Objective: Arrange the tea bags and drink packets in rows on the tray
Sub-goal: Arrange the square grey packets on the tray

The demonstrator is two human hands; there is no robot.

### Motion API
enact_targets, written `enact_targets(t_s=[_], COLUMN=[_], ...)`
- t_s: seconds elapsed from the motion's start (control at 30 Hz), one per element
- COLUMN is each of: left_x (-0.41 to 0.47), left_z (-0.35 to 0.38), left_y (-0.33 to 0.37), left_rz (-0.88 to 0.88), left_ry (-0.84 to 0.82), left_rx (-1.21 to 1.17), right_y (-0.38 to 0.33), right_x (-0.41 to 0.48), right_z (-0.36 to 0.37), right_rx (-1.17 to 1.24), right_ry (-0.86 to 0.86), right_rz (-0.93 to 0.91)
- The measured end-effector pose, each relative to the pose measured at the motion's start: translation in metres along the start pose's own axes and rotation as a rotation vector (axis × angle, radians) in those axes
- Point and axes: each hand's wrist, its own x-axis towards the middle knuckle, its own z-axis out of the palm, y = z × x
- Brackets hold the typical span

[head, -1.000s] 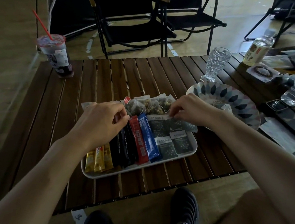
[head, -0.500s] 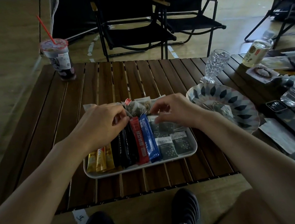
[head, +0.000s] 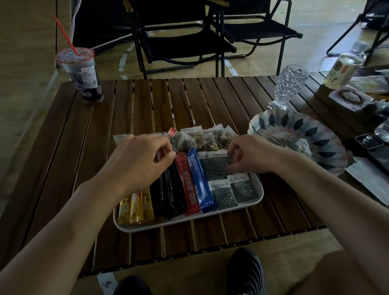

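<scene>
A white tray (head: 259, 197) on the slatted table holds yellow stick packets (head: 135, 207), black sticks (head: 169, 196), a red stick (head: 188, 187) and a blue stick (head: 201, 184) side by side. Dark square tea sachets (head: 233, 191) fill its right side. Clear pyramid tea bags (head: 202, 137) lie along the far edge. My left hand (head: 138, 161) rests over the tops of the black sticks, fingertips pinched at the red stick's top. My right hand (head: 253, 154) pinches a dark sachet (head: 218, 163) in the far row.
A patterned paper plate (head: 305, 133) lies right of the tray, a cut-glass tumbler (head: 289, 85) behind it. An iced drink cup with a red straw (head: 81, 75) stands far left. Bottles and dark items crowd the right edge. Black folding chairs stand beyond the table.
My right hand moved left over the pyramid bags, then came back right and down onto the dark sachets. My left hand stayed at the stick tops.
</scene>
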Motion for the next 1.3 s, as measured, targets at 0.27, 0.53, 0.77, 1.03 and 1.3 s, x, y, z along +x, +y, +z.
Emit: enact_targets(t_s=[0.27, 0.53, 0.77, 1.03, 1.3], left_x=[-0.001, 0.001, 0.006, 0.021, 0.034], left_z=[-0.001, 0.001, 0.000, 0.009, 0.019], left_y=[-0.001, -0.001, 0.008, 0.030, 0.048], left_rz=[0.006, -0.003, -0.025, 0.004, 0.009], left_ry=[-0.001, -0.020, -0.062, -0.061, -0.101], left_rx=[0.000, 0.001, -0.030, -0.004, -0.023], right_y=[-0.014, -0.014, -0.011, 0.075, 0.102], right_x=[0.007, 0.009, 0.005, -0.034, -0.047], right_z=[0.013, 0.020, 0.010, -0.041, -0.042], right_rx=[0.097, 0.067, 0.072, -0.006, 0.037], right_ry=[0.042, 0.089, 0.117, 0.096, -0.001], right_rz=[-0.087, -0.083, -0.084, 0.356, 0.502])
